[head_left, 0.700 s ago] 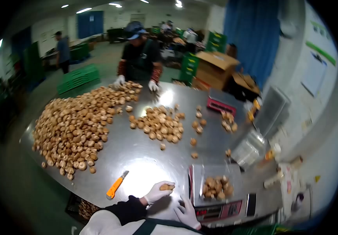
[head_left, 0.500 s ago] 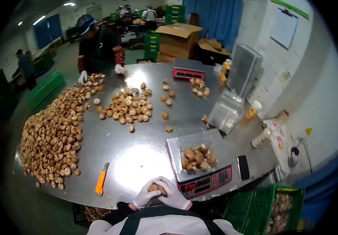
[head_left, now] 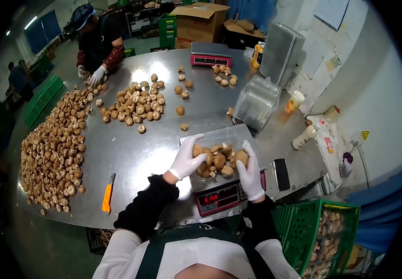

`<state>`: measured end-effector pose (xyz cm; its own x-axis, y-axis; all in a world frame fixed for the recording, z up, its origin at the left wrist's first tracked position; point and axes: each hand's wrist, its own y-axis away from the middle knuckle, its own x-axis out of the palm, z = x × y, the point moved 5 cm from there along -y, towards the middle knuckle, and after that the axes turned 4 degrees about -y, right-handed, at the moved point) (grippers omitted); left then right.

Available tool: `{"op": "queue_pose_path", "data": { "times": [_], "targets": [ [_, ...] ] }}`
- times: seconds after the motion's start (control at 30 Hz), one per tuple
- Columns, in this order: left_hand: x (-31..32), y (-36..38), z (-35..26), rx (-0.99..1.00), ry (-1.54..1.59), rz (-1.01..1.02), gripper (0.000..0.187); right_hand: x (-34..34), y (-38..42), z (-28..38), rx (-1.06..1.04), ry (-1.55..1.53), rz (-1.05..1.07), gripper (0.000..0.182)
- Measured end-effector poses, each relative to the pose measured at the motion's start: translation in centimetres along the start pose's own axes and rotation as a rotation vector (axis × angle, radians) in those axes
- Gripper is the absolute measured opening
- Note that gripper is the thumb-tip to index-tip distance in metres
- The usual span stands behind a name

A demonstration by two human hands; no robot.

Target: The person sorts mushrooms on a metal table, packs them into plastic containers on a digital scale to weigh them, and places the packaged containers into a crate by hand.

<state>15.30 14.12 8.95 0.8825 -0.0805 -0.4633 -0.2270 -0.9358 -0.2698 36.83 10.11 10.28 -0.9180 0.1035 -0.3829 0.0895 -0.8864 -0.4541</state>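
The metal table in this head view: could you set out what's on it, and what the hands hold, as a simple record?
left hand: white-gloved, holding a mushroom
right hand: white-gloved, holding another mushroom
tray: clear, on the near scale, mushrooms inside
near scale: red-bodied, digits lit
large heap: mushrooms, along the table's left side
smaller heap: mushrooms, right of the large heap
knife: orange-handled, left of the near scale
phone: right of the near scale

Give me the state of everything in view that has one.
Near scale: on, display lit red.
Clear tray: uncovered, holding mushrooms.
Left hand: gripping a mushroom.
Right hand: gripping a mushroom.
Orange knife: blade out.
Phone: screen dark.
Far scale: display looks unlit.
Larger cardboard box: flaps open.
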Motion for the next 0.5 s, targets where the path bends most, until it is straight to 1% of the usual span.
{"op": "queue_pose_path", "data": {
  "times": [0.03,0.07,0.1,0.13,0.17,0.23,0.27,0.3,0.33,0.4,0.43,0.5],
  "targets": [
    [0.9,-1.1,0.6,-0.039,-0.135,0.057,0.061,0.5,-0.4,-0.4,-0.009,0.123,0.057,0.042],
    [1.9,-2.1,1.2,-0.075,-0.271,0.112,0.066,1.1,-0.7,-1.6,0.0,0.2,0.109,0.047],
    [3.4,-2.5,2.5,-0.095,-0.563,0.155,0.074,1.8,-0.9,-2.4,-0.019,0.435,0.187,0.049],
    [4.4,-2.7,3.2,-0.128,-0.645,0.251,0.08,2.6,-0.9,-3.2,-0.035,0.67,0.267,0.052],
    [4.7,-2.9,4.0,-0.165,-0.646,0.278,0.082,3.1,-0.6,-4.6,0.075,0.702,0.336,0.055],
    [4.4,-3.4,4.3,-0.196,-0.655,0.303,0.083,2.1,-0.6,-4.5,0.102,0.656,0.315,0.055],
    [3.8,-3.1,4.3,-0.185,-0.506,0.243,0.083,1.3,-0.6,-4.6,0.132,0.612,0.303,0.055],
    [3.1,-2.6,4.6,-0.178,-0.361,0.187,0.083,0.4,-0.7,-4.9,0.153,0.454,0.265,0.056],
    [2.1,-2.1,4.8,-0.172,-0.291,0.112,0.075,-0.9,-0.9,-3.5,0.137,0.331,0.209,0.052],
    [-0.4,-0.5,4.6,-0.108,-0.025,0.02,0.072,-3.1,-0.9,-3.6,0.064,0.099,0.093,0.045],
    [-1.5,0.9,4.9,-0.192,0.012,0.012,0.067,-4.1,-0.8,-3.2,0.079,0.104,0.048,0.04],
    [-3.1,3.3,5.5,-0.175,0.034,-0.047,0.055,-5.4,-0.4,-4.2,0.123,0.073,0.041,0.038]
  ]
}}
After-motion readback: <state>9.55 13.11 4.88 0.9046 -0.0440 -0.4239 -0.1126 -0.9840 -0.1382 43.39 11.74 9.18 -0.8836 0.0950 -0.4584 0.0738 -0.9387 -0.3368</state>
